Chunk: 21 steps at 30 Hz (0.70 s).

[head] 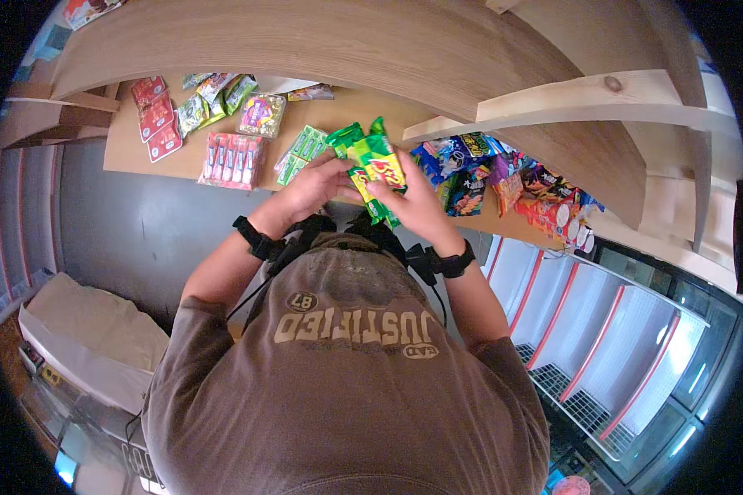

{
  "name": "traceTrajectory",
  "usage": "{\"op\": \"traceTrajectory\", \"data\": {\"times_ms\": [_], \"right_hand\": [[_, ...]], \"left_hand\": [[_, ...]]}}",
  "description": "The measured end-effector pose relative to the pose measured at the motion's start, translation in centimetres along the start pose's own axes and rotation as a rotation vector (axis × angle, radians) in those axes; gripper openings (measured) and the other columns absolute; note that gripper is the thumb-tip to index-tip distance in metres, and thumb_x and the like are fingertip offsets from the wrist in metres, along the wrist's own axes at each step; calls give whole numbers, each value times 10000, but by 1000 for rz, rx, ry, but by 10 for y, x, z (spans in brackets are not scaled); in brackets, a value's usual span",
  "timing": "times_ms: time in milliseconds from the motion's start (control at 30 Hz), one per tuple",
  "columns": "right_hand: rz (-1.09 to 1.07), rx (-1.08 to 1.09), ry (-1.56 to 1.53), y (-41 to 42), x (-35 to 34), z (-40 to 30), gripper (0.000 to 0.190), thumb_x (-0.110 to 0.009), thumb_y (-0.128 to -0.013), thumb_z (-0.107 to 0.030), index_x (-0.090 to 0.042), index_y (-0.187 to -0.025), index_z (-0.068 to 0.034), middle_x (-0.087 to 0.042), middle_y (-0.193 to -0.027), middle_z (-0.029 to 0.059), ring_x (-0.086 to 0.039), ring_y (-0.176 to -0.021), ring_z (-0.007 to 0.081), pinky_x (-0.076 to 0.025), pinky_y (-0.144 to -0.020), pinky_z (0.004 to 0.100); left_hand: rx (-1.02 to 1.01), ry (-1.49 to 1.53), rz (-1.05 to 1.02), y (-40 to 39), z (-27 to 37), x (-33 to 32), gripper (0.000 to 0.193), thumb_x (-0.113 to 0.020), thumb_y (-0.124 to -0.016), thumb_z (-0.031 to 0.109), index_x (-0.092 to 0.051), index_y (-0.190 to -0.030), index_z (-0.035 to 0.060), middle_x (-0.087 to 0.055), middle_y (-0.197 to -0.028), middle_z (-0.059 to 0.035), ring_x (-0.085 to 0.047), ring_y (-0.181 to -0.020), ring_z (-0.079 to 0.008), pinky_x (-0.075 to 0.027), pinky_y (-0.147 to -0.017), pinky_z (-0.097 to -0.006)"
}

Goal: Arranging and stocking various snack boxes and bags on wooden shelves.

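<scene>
Green and yellow snack packets (378, 162) are held up in front of my chest, over the shelf's front edge. My right hand (420, 201) grips them from the right, its thumb pressed across the front. From the left, my left hand (312, 190) holds their side with its fingers; some fingertips are hidden behind the wrappers. Just beyond my left hand lie flat green packs (301, 152) on the wooden shelf (340, 111). Left of these stand a clear pack of white-and-red tubes (232, 159) and a clear plastic box of wrapped sweets (262, 115).
Red packets (160, 127) and several green snack bags (213, 102) lie at the far left. Blue and dark snack bags (464, 164) and orange-red canisters (551, 216) crowd the right side. An upper wooden shelf (285, 43) overhangs the goods. White racks (569, 322) stand at right.
</scene>
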State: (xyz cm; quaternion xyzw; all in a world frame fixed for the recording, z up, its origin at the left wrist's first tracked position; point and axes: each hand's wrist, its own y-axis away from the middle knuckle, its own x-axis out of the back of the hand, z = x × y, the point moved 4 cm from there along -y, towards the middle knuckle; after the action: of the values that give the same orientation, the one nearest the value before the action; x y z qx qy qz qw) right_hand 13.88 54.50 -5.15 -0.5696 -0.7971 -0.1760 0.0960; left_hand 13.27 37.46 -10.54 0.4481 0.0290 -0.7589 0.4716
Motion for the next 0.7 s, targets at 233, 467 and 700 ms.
{"op": "traceTrajectory", "data": {"times_ms": [233, 467, 700], "right_hand": [[25, 53, 126, 5, -2, 14, 591, -666, -875, -238, -406, -1333, 30, -556, -1231, 171, -555, -1122, 228, -441, -941, 333], [110, -142, -495, 11, 16, 0, 392, -652, -875, -137, -506, -1216, -13, -618, -1079, 63, -583, -986, 130, -459, -863, 269], [179, -259, -688, 25, 35, 5, 402, -557, -881, -85, -474, -1268, -13, -581, -1131, 43, -548, -1027, 140, -420, -921, 291]], "left_hand": [[-43, -40, 19, 2, 4, -6, 392, -442, -961, 125, -384, -1332, 13, -563, -1224, -169, -592, -1084, -286, -509, -901, -401], [-49, 41, 25, 10, 5, -10, 334, -452, -962, 159, -453, -1244, -19, -608, -1143, -176, -628, -994, -273, -518, -867, -397], [-78, 126, 23, 10, 0, -4, 328, -450, -965, 202, -480, -1213, -11, -615, -1134, -183, -625, -1012, -278, -514, -873, -410]]}}
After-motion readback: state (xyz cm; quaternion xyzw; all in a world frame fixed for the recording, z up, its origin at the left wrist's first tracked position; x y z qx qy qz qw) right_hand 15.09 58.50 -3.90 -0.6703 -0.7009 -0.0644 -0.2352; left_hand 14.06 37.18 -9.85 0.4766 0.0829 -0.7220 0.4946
